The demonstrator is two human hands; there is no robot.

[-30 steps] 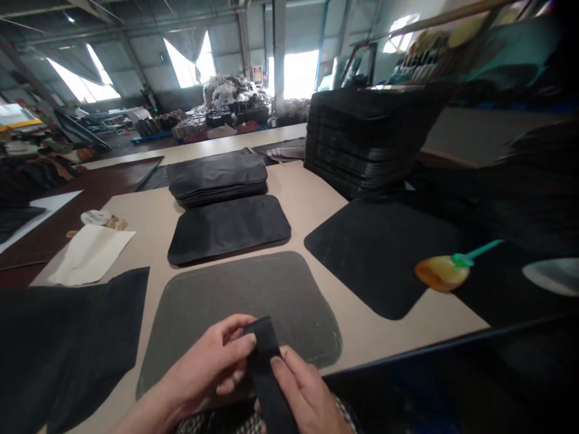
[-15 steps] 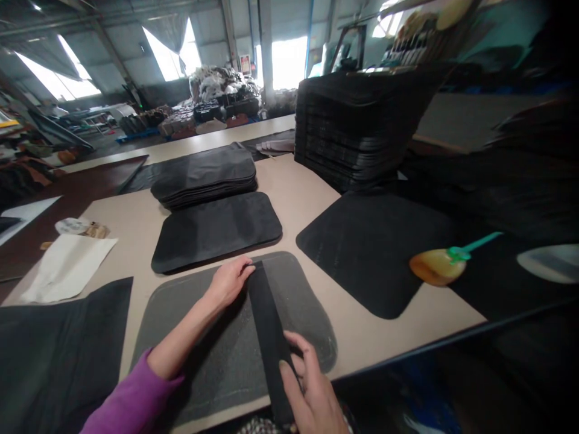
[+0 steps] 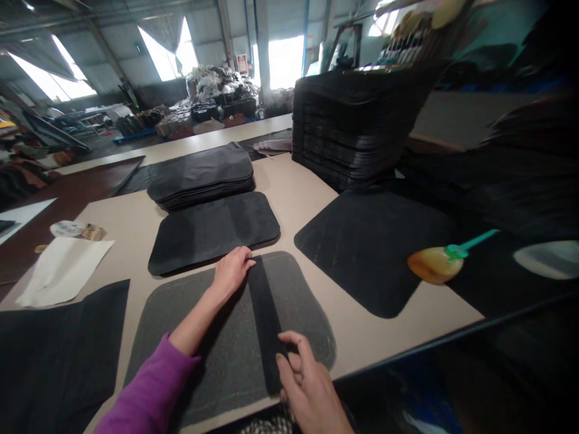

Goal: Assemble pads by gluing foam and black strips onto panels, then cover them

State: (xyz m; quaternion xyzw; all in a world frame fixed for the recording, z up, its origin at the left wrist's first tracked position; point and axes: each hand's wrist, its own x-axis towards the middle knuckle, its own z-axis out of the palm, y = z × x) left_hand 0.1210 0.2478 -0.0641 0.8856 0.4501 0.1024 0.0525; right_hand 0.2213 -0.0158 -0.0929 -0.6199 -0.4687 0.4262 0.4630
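Observation:
A long black strip [image 3: 263, 313] lies across a grey, round-cornered panel [image 3: 212, 343] at the front of the table. At the strip's far end, my left hand [image 3: 231, 271] pinches its edge between closed fingers. My right hand [image 3: 308, 377] grips the near end, thumb and fingers bent over its right side. Just beyond the panel rests a black round-cornered piece [image 3: 215, 232], and behind that a low stack of black pieces [image 3: 203, 175]. To the right a larger black sheet [image 3: 366, 253] lies flat.
An amber squeeze bottle with a green nozzle [image 3: 436, 264] lies at the right. A tall stack of black sheets [image 3: 353, 126] stands at the back. White paper [image 3: 67, 268] and a black sheet [image 3: 63, 349] lie at the left. The table's front edge [image 3: 407, 354] runs below.
The strip's near end has come down onto the panel and moved away from my body. My left hand has shifted slightly forward. The view has moved slightly.

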